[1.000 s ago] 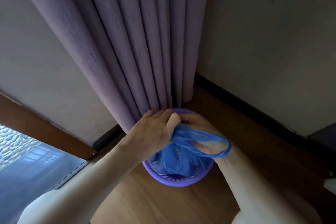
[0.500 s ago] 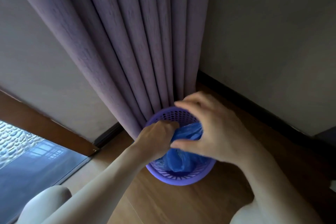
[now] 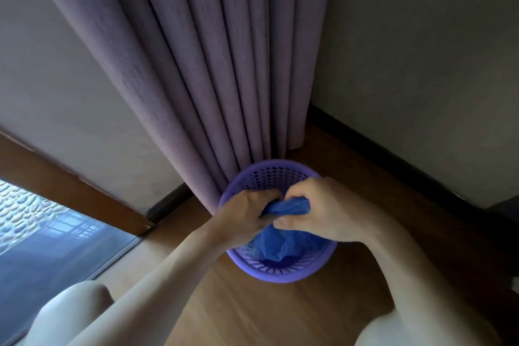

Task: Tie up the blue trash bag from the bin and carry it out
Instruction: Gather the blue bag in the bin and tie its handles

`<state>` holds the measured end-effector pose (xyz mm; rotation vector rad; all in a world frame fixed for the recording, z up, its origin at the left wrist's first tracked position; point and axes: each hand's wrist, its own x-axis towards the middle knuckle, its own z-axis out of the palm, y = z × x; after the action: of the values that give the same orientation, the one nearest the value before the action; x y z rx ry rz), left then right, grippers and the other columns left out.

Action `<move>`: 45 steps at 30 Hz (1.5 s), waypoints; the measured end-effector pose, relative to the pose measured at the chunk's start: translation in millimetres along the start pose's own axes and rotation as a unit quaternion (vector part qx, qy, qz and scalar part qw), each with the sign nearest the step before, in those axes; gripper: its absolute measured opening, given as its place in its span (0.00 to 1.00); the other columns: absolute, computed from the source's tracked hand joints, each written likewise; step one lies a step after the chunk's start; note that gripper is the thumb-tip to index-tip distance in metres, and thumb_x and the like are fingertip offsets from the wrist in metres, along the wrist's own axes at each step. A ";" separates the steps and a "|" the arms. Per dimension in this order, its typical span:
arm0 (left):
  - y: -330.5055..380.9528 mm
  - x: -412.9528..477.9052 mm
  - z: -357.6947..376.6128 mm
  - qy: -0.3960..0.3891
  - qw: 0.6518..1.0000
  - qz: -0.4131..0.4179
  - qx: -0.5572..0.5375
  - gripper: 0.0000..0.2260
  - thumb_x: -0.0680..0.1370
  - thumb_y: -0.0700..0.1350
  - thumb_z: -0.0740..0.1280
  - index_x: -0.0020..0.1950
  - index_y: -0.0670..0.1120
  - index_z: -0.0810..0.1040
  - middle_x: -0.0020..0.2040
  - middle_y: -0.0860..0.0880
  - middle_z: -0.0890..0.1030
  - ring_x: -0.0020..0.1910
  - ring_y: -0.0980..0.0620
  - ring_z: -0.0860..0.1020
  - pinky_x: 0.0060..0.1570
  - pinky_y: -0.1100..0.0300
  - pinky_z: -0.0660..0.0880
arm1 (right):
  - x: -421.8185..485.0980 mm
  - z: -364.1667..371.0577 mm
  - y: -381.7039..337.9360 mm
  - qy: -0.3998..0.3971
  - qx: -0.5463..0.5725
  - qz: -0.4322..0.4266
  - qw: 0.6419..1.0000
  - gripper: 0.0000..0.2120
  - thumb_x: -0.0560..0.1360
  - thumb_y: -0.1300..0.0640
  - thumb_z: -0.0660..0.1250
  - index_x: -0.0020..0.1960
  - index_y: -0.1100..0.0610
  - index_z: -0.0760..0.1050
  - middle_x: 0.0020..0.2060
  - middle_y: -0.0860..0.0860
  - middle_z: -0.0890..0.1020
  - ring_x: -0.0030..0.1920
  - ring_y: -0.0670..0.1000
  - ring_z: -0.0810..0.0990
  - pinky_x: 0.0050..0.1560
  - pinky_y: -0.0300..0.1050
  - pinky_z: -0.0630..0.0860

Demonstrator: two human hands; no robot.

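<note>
A blue trash bag sits inside a round purple perforated bin on the wooden floor. The bag's top is gathered into a twisted bunch above the bin's mouth. My left hand grips that bunch from the left. My right hand grips it from the right, thumb under the twisted plastic. Both hands meet over the bin, and the bag's body hangs down inside it. The bag's contents are hidden.
A long purple curtain hangs right behind the bin, touching its far rim. A dark skirting board runs along the wall on the right. A glass panel in a wooden frame lies at the left. My knees show at the bottom.
My right hand has come down from above the bin and closed on the bag's top beside my left hand. The loose loop seen a second ago is now bunched tight.
</note>
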<state>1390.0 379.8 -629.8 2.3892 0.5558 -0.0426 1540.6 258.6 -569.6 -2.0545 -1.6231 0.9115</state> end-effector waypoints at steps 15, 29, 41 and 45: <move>-8.3 -7.1 -8.7 0.056 0.987 -0.060 -0.137 0.08 0.77 0.47 0.72 0.55 0.51 0.78 0.48 0.51 0.84 0.46 0.54 0.82 0.49 0.53 0.78 | 0.5 -12.9 24.1 0.176 -0.198 0.010 0.964 0.11 0.77 0.47 0.68 0.57 0.48 0.82 0.57 0.45 0.79 0.63 0.50 0.76 0.72 0.62 0.64; 1.6 -7.6 -17.5 -0.009 0.993 -0.043 -0.114 0.09 0.78 0.46 0.70 0.55 0.54 0.73 0.44 0.60 0.78 0.42 0.63 0.76 0.43 0.74 0.69 | -3.3 -2.2 -8.0 -0.020 -0.021 -0.068 0.997 0.05 0.79 0.56 0.64 0.54 0.49 0.76 0.46 0.45 0.83 0.48 0.44 0.81 0.52 0.48 0.79; 19.4 -20.6 -19.8 0.181 0.964 0.012 -0.194 0.10 0.75 0.41 0.74 0.55 0.46 0.79 0.46 0.50 0.84 0.45 0.54 0.82 0.46 0.53 0.79 | 40.0 20.0 8.4 0.149 0.382 -0.032 0.911 0.02 0.80 0.61 0.65 0.52 0.58 0.76 0.44 0.57 0.83 0.45 0.49 0.83 0.45 0.45 0.79; 25.1 -28.3 -19.1 0.254 0.953 0.008 -0.166 0.20 0.73 0.35 0.71 0.59 0.50 0.70 0.45 0.58 0.80 0.41 0.58 0.80 0.39 0.64 0.77 | 45.6 30.0 11.3 0.143 0.395 -0.015 0.907 0.02 0.78 0.61 0.68 0.47 0.59 0.78 0.44 0.65 0.81 0.43 0.55 0.81 0.44 0.55 0.76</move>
<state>1372.2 363.9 -594.7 2.0651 0.7127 0.6396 1534.1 296.1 -610.3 -1.4870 -0.9003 0.9824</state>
